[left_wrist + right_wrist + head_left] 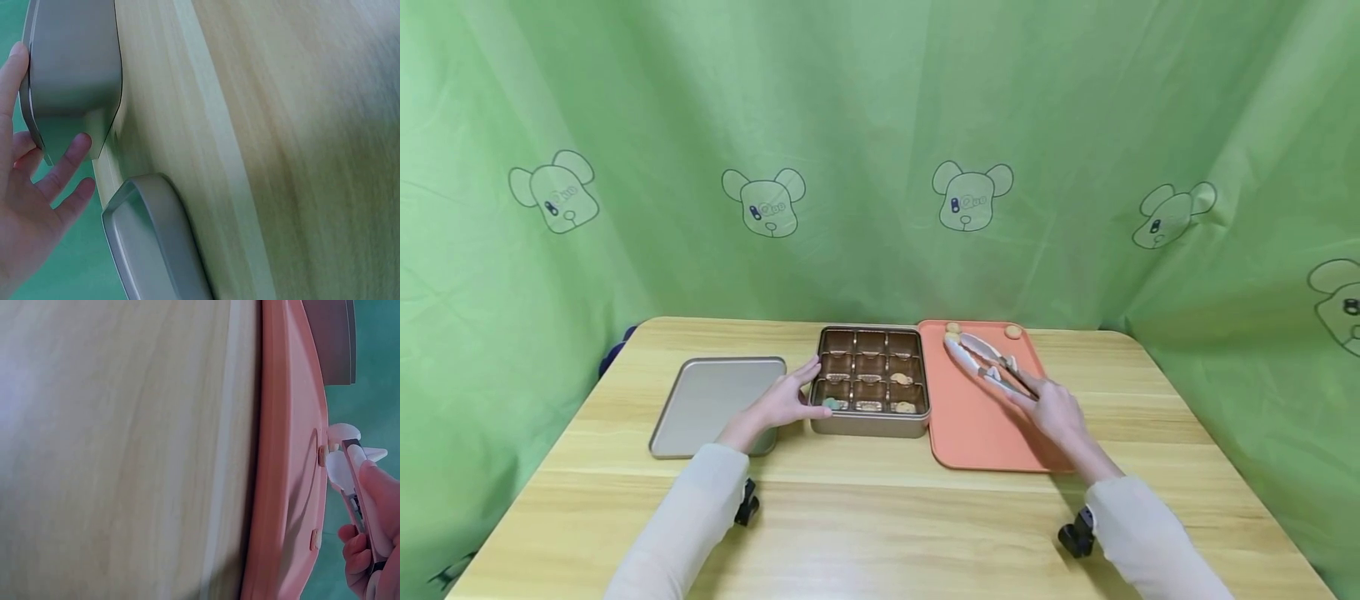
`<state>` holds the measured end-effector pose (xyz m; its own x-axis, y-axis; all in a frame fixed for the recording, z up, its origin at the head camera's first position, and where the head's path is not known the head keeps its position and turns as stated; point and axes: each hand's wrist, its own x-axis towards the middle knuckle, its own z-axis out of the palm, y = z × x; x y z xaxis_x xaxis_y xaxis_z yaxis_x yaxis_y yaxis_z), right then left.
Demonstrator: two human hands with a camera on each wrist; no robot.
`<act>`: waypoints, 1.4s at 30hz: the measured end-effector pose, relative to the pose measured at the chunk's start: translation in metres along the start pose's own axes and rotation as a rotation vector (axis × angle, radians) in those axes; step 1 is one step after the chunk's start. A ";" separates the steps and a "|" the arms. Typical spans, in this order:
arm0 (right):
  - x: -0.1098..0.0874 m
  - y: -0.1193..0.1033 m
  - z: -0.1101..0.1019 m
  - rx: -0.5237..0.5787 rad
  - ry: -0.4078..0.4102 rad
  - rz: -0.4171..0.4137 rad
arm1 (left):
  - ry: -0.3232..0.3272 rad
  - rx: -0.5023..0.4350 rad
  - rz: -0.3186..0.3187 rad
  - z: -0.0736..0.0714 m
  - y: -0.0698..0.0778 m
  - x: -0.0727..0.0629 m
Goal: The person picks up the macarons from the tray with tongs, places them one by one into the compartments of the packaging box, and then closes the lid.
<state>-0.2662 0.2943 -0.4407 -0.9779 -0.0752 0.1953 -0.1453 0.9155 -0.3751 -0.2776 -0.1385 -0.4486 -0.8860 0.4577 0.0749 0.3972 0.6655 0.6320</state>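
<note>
My right hand [1058, 410] grips a pair of tongs [996, 367] with pale heads, reaching over the coral tray [973, 425]. The tong heads are spread around a small round cookie [952, 337] near the tray's far left corner. Just behind it lies another cookie [953, 327], and a third cookie [1013, 332] sits farther right. My left hand [781, 403] rests at the left side of a metal box [868, 427], thumb along its front rim, fingers spread. Inside the box, a brown divided insert [870, 342] holds a few cookies and a greenish piece [832, 403].
A flat metal lid [711, 400] lies left of the box, partly under my left forearm in the head view. The box stands against the tray's left edge. A green curtain [865, 100] hangs behind the wooden table [880, 517].
</note>
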 end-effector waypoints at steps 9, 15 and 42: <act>-0.007 0.006 -0.002 0.057 0.068 -0.074 | -0.003 -0.007 0.003 0.000 -0.002 0.001; -0.008 0.007 -0.001 0.111 0.108 -0.133 | -0.007 -0.015 -0.002 0.001 -0.003 0.002; -0.006 -0.043 -0.006 0.135 -0.034 -0.351 | 0.006 0.001 -0.003 0.001 0.000 0.000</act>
<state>-0.2530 0.2579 -0.4206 -0.8690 -0.3907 0.3037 -0.4891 0.7715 -0.4069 -0.2769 -0.1381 -0.4490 -0.8883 0.4526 0.0776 0.3950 0.6670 0.6317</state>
